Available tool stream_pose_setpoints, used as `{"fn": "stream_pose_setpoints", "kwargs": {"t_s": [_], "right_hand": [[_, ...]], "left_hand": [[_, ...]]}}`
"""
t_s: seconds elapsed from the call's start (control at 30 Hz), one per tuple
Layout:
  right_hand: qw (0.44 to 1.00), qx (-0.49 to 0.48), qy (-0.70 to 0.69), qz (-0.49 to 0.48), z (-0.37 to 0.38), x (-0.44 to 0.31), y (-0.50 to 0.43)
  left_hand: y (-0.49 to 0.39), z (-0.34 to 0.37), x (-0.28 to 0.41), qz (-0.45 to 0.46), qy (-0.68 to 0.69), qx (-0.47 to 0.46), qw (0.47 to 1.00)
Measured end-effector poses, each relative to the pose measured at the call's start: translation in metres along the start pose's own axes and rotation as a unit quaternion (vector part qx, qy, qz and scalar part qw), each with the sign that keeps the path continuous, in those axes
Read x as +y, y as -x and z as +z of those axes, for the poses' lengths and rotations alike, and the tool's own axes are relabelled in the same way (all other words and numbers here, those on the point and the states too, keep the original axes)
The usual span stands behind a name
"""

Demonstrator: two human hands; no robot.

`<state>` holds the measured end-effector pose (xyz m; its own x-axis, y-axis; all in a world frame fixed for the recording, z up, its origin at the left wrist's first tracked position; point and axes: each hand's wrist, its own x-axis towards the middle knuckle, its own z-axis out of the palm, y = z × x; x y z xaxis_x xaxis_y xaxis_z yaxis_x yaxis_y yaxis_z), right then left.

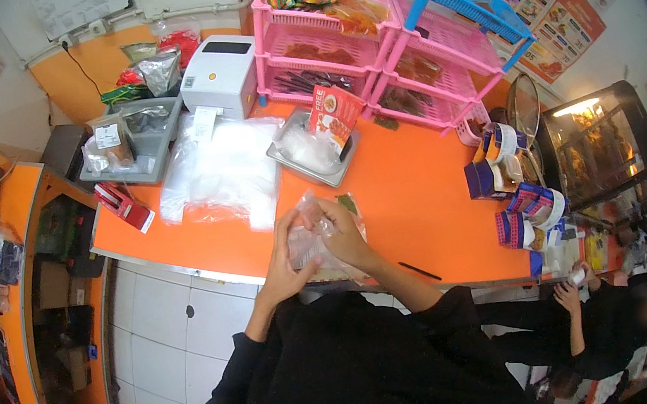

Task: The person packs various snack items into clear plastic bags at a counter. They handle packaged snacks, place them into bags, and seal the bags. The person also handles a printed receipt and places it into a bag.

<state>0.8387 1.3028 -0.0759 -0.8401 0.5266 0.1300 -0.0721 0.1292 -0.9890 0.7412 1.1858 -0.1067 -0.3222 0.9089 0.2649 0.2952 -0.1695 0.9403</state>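
Note:
Over the front edge of the orange counter, a clear plastic bag [303, 247] is between my two hands. My left hand [283, 269] curves around its left side, fingertips near the top and thumb low across the front. My right hand [343, 238] pinches the bunched upper part of the bag. What the bag contains is hard to make out through the plastic. Just beyond my right hand lies a small clear packet with green contents [347, 203], partly covered by that hand.
On the orange counter [423, 199] are a stack of clear plastic bags [224, 166], a metal tray [329, 175], a white label printer [219, 73], a red tape dispenser [124, 205], pink racks [329, 32], a black pen [420, 271] and snack-style boxes [530, 208]. A co-worker [593, 325] stands at right.

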Motion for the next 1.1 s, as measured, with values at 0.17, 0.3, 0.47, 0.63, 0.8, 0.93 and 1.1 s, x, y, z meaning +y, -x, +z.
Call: {"fn": "stream_pose_setpoints", "kwargs": {"t_s": [0.17,0.3,0.47,0.63,0.8,0.93,1.1], "right_hand": [[0.981,0.177,0.028,-0.08,0.055,0.002,0.003],[0.996,-0.004,0.074,-0.058,0.07,-0.01,0.018],[0.952,-0.197,0.201,-0.122,0.06,-0.021,0.023],[0.901,-0.336,0.234,-0.144,0.007,-0.018,0.006],[0.927,-0.304,0.168,0.138,-0.117,0.007,-0.066],[0.885,-0.037,0.441,-0.145,-0.131,0.069,-0.155],[0.837,0.041,0.546,-0.022,-0.106,0.127,-0.217]], "left_hand": [[0.011,0.029,-0.026,-0.001,-0.19,-0.001,0.982],[0.005,0.056,-0.054,-0.081,0.026,0.059,0.995],[0.006,0.048,-0.052,-0.007,-0.234,0.083,0.969],[0.003,0.046,-0.068,0.108,-0.152,0.03,0.982],[0.009,0.048,-0.072,0.04,-0.157,0.005,0.987],[0.003,0.043,-0.06,0.031,-0.247,-0.047,0.967],[-0.016,0.039,-0.055,0.152,-0.362,-0.038,0.919]]}}
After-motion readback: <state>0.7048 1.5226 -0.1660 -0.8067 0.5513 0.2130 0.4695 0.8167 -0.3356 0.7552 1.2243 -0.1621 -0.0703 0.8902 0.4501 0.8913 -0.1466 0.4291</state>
